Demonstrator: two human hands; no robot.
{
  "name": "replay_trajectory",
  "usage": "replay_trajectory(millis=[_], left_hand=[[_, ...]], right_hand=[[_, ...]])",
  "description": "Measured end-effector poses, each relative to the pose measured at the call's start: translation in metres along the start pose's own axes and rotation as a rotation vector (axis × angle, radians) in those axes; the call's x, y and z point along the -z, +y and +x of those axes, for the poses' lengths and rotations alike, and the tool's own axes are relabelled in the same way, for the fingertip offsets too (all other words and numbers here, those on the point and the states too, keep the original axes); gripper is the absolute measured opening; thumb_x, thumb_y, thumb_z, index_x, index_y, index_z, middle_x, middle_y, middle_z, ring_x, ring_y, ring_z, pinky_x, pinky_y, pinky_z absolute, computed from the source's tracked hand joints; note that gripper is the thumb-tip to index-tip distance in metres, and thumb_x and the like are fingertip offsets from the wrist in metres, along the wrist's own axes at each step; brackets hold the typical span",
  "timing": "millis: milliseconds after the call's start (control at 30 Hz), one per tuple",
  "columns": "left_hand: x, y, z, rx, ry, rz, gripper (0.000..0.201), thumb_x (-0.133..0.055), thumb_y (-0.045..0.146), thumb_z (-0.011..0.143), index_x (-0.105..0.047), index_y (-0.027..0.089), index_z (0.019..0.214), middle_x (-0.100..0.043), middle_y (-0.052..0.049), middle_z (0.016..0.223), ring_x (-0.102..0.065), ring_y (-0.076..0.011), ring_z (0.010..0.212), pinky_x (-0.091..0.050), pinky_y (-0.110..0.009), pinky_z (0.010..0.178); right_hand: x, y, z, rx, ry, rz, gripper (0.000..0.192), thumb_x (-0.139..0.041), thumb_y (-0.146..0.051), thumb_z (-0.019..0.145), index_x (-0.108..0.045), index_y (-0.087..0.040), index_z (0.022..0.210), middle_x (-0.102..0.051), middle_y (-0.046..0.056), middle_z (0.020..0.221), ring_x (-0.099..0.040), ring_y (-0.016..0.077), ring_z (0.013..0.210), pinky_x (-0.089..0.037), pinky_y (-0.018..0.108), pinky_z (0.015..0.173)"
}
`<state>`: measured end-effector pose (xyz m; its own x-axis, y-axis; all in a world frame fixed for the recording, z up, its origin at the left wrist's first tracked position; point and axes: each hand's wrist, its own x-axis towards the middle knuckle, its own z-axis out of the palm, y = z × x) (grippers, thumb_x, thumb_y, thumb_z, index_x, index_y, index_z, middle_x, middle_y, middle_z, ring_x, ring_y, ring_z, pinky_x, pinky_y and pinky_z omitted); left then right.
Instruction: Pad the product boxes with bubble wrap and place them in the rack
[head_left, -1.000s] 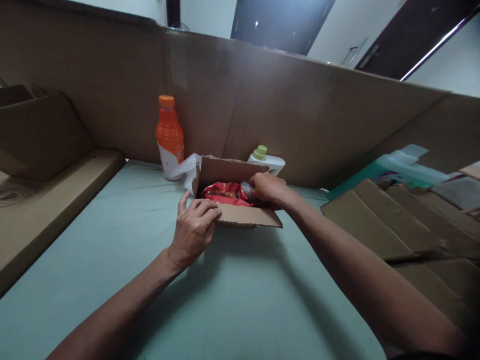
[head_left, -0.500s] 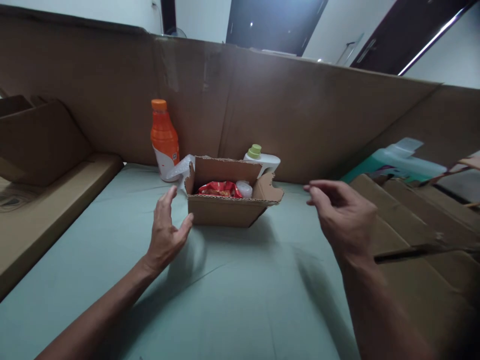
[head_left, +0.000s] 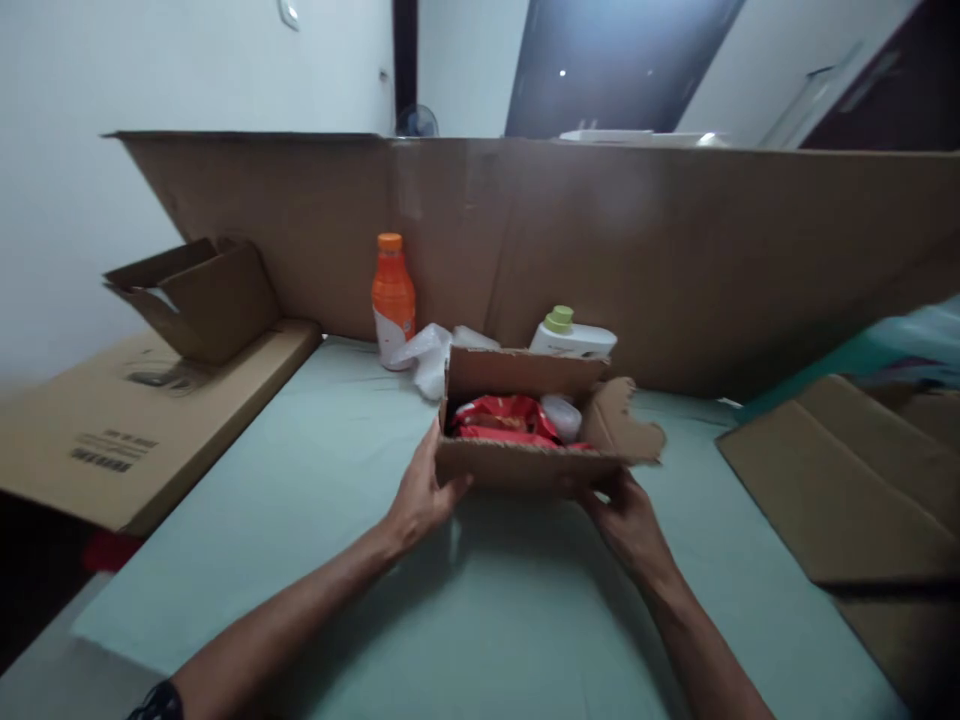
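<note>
Between my hands is a small open cardboard box (head_left: 517,470), its torn flap (head_left: 624,425) sticking out on the right. Inside lie a red packet (head_left: 504,417) and a round whitish translucent item (head_left: 562,415). My left hand (head_left: 426,492) grips the box's left end, thumb on the front face. At the lower right corner my right hand (head_left: 628,515) holds it, fingers partly hidden under the box. Bubble wrap (head_left: 431,360) shows behind the box on the left. A white bottle with a green cap (head_left: 571,337) lies behind it.
An orange-capped bottle (head_left: 393,300) stands near the tall cardboard wall (head_left: 600,230). To the left, an open box (head_left: 202,300) rests on a flat carton (head_left: 127,430). Folded cardboard (head_left: 847,480) lies on the right, with a teal container (head_left: 810,360) behind.
Both hands have closed in on the small box from its sides and now grip it. The box appears tilted and slightly raised. The camera view has turned left.
</note>
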<state>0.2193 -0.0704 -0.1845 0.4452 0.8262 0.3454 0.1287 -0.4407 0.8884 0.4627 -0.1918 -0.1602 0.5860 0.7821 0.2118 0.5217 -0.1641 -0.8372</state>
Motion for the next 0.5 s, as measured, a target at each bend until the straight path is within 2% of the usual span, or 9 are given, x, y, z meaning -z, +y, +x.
replay_trajectory(millis=[100, 167, 233, 333, 433, 500], left_hand=[[0.033, 0.012, -0.040, 0.039, 0.107, 0.073, 0.064, -0.066, 0.044, 0.086, -0.046, 0.018, 0.141, -0.061, -0.015, 0.133, -0.056, -0.0323, 0.127, -0.050, -0.049, 0.102], [0.053, 0.019, -0.054, 0.124, 0.204, 0.108, 0.056, -0.064, 0.045, 0.088, -0.051, 0.017, 0.134, -0.065, -0.015, 0.125, -0.062, -0.0311, 0.116, -0.054, -0.046, 0.093], [0.063, 0.024, -0.059, 0.171, 0.236, 0.125, 0.052, -0.063, 0.045, 0.088, -0.053, 0.016, 0.130, -0.067, -0.014, 0.119, -0.065, -0.0300, 0.108, -0.056, -0.045, 0.088], [0.054, 0.025, -0.066, 0.077, 0.190, 0.133, 0.057, -0.063, 0.039, 0.088, -0.048, 0.018, 0.138, -0.064, -0.015, 0.127, -0.062, -0.0310, 0.116, -0.055, -0.048, 0.094], [0.034, 0.018, -0.087, -0.004, 0.179, 0.186, 0.068, -0.062, 0.033, 0.088, -0.035, 0.020, 0.150, -0.056, -0.017, 0.141, -0.053, -0.0334, 0.131, -0.049, -0.053, 0.105], [0.030, 0.011, -0.106, -0.028, 0.167, 0.242, 0.073, -0.061, 0.032, 0.089, -0.029, 0.023, 0.153, -0.050, -0.018, 0.148, -0.049, -0.0344, 0.136, -0.047, -0.055, 0.108]], right_hand=[[-0.011, -0.023, -0.023, 0.052, -0.094, -0.015, 0.030, -0.067, -0.052, 0.076, -0.065, -0.022, 0.083, -0.075, 0.010, 0.082, -0.068, 0.0264, 0.074, -0.053, 0.036, 0.063], [-0.024, -0.046, -0.028, 0.090, -0.164, -0.015, 0.030, -0.066, -0.051, 0.077, -0.065, -0.021, 0.081, -0.074, 0.010, 0.083, -0.068, 0.0262, 0.075, -0.053, 0.036, 0.064], [-0.031, -0.061, -0.028, 0.114, -0.183, 0.010, 0.031, -0.067, -0.050, 0.076, -0.064, -0.020, 0.083, -0.074, 0.009, 0.085, -0.068, 0.0255, 0.076, -0.054, 0.036, 0.067], [-0.023, -0.060, -0.029, 0.096, -0.164, 0.010, 0.032, -0.068, -0.050, 0.075, -0.065, -0.020, 0.085, -0.074, 0.009, 0.085, -0.069, 0.0253, 0.078, -0.055, 0.037, 0.070], [-0.008, -0.039, -0.039, 0.062, -0.174, -0.015, 0.031, -0.069, -0.050, 0.075, -0.067, -0.020, 0.083, -0.074, 0.009, 0.083, -0.069, 0.0262, 0.077, -0.056, 0.038, 0.070], [-0.002, -0.025, -0.047, 0.056, -0.209, -0.010, 0.031, -0.070, -0.050, 0.075, -0.068, -0.020, 0.083, -0.075, 0.009, 0.084, -0.069, 0.0265, 0.078, -0.056, 0.039, 0.070]])
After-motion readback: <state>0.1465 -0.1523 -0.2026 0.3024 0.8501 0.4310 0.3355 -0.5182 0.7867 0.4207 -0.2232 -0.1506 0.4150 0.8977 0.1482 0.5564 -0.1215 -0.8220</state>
